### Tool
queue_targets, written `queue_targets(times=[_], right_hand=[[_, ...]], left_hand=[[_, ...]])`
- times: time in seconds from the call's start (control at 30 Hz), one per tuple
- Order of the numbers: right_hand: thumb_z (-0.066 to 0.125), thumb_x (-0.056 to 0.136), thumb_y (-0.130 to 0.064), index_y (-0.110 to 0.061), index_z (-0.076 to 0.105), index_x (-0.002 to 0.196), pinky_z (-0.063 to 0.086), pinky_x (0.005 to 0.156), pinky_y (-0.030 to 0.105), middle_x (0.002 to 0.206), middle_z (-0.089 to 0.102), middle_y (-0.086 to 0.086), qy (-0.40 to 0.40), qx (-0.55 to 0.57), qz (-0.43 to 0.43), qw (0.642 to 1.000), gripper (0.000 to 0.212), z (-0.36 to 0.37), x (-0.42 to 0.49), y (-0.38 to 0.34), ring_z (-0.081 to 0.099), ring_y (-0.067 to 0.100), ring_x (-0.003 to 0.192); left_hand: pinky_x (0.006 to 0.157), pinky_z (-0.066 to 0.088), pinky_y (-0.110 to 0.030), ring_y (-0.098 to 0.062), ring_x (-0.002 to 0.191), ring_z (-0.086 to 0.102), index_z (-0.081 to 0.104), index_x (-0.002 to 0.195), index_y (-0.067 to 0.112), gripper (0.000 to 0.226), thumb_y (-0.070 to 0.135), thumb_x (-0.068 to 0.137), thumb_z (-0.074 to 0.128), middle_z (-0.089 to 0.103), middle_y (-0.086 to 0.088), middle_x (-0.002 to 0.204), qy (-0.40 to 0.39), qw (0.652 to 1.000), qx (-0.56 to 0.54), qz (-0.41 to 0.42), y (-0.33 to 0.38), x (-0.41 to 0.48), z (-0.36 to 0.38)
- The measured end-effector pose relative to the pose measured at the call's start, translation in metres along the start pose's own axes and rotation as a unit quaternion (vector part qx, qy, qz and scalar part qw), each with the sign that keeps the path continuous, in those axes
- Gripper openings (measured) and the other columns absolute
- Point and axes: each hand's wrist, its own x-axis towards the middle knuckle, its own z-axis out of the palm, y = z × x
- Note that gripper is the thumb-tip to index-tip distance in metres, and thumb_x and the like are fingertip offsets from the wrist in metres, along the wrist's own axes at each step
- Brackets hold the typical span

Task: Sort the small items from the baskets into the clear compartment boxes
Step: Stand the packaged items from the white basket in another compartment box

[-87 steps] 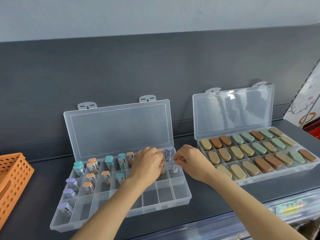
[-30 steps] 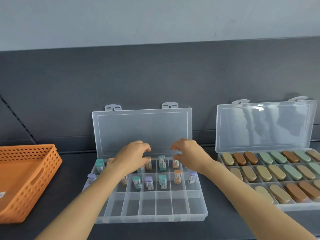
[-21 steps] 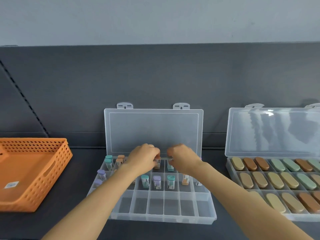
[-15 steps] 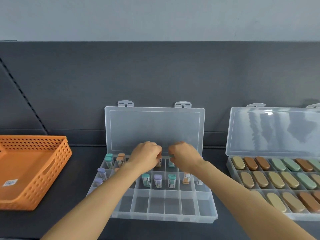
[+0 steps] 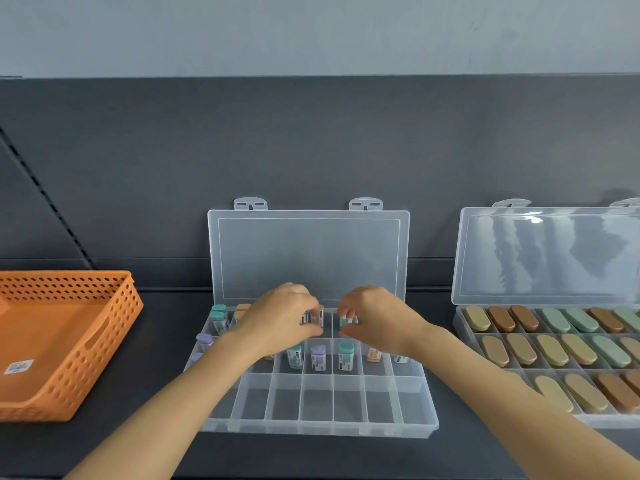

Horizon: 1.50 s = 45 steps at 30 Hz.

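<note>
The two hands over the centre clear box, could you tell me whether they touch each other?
Apart: the head view shows a strip of the clear box between the left hand and the right hand.

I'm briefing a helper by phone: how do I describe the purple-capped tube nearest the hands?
Find the clear box beside the orange basket. In its middle row stands the purple-capped tube. It alone has a teal-capped tube on each side.

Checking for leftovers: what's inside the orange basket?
The orange basket shows only a white label sticker on its floor; its left part is out of frame.
</note>
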Motion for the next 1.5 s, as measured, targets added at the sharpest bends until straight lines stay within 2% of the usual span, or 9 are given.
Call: queue_targets(times=[0.13,0.27,0.33,0.8,0.93,1.17,1.3,1.4,1.5], right_hand=[[0.061,0.088,-0.031,-0.015,0.063,0.105,0.037,0.062,0.025,0.101,0.060,0.001,-0.049,-0.074,-0.007,0.996,0.024,0.009,-0.006,-0.008,0.057,0.025,0.092],[0.057,0.090,-0.023,-0.013,0.063,0.106,0.043,0.081,0.031,0.105,0.063,0.005,-0.061,-0.121,-0.011,0.991,0.020,0.018,-0.004,-0.009,0.058,0.026,0.094],[0.054,0.090,-0.020,-0.013,0.063,0.104,0.040,0.078,0.032,0.104,0.064,0.005,-0.048,-0.139,-0.010,0.989,0.018,0.020,-0.002,-0.007,0.059,0.027,0.093],[0.059,0.086,-0.027,-0.019,0.062,0.105,0.029,0.067,0.024,0.103,0.061,0.000,-0.012,-0.110,-0.004,0.994,0.021,0.014,-0.004,-0.010,0.056,0.023,0.093],[0.065,0.086,-0.027,-0.016,0.063,0.115,0.051,0.083,0.037,0.110,0.062,0.005,-0.001,-0.038,-0.014,0.999,0.030,0.007,-0.001,-0.018,0.059,0.025,0.097],[0.065,0.086,-0.022,-0.018,0.058,0.126,0.051,0.086,0.038,0.119,0.059,0.005,0.033,0.029,-0.048,0.998,0.041,0.012,0.008,-0.040,0.059,0.026,0.103],[0.061,0.091,-0.028,-0.018,0.058,0.125,0.045,0.081,0.022,0.119,0.059,0.004,0.031,0.039,-0.081,0.995,0.036,0.018,0.017,-0.053,0.060,0.024,0.102],[0.058,0.093,-0.032,-0.019,0.057,0.128,0.047,0.084,0.023,0.121,0.060,0.002,0.029,0.047,-0.092,0.994,0.037,0.019,0.022,-0.068,0.061,0.022,0.100],[0.057,0.094,-0.030,-0.019,0.060,0.122,0.051,0.082,0.023,0.117,0.063,0.002,0.015,0.058,-0.113,0.992,0.030,0.022,0.022,-0.092,0.063,0.020,0.093]], left_hand=[[0.077,0.038,-0.028,-0.009,0.106,0.043,0.068,0.102,0.022,0.037,0.052,0.081,0.065,0.056,0.009,0.107,-0.060,0.998,0.016,0.027,0.003,-0.010,0.005],[0.084,0.044,-0.031,-0.013,0.101,0.047,0.071,0.090,0.019,0.031,0.048,0.086,0.061,0.059,0.005,0.097,-0.053,0.997,0.019,0.048,0.001,-0.012,0.015],[0.085,0.044,-0.033,-0.015,0.100,0.048,0.072,0.088,0.017,0.031,0.044,0.090,0.059,0.058,0.004,0.095,-0.029,0.998,0.020,0.051,0.002,-0.010,0.018],[0.096,0.033,-0.029,-0.013,0.118,0.037,0.065,0.115,0.025,0.043,0.054,0.083,0.061,0.052,0.009,0.120,0.014,0.997,0.063,0.045,-0.005,-0.016,0.011],[0.101,0.034,-0.030,-0.010,0.123,0.033,0.060,0.121,0.029,0.045,0.050,0.082,0.065,0.049,0.013,0.124,0.002,0.999,0.046,0.024,-0.016,-0.028,-0.001],[0.103,0.036,-0.026,-0.005,0.125,0.037,0.044,0.138,0.032,0.060,0.049,0.083,0.065,0.044,0.014,0.135,0.016,0.999,0.004,-0.050,-0.029,-0.059,-0.019],[0.102,0.036,-0.024,-0.004,0.126,0.038,0.042,0.139,0.033,0.058,0.048,0.086,0.062,0.041,0.016,0.137,0.040,0.993,-0.009,-0.108,-0.036,-0.083,-0.028],[0.099,0.039,-0.022,0.000,0.116,0.044,0.044,0.138,0.032,0.057,0.049,0.087,0.061,0.042,0.015,0.137,0.067,0.987,-0.010,-0.147,-0.043,-0.105,-0.035],[0.099,0.029,-0.016,0.001,0.124,0.038,0.044,0.139,0.027,0.055,0.045,0.089,0.059,0.041,0.014,0.140,0.088,0.981,-0.002,-0.174,-0.051,-0.132,-0.040]])
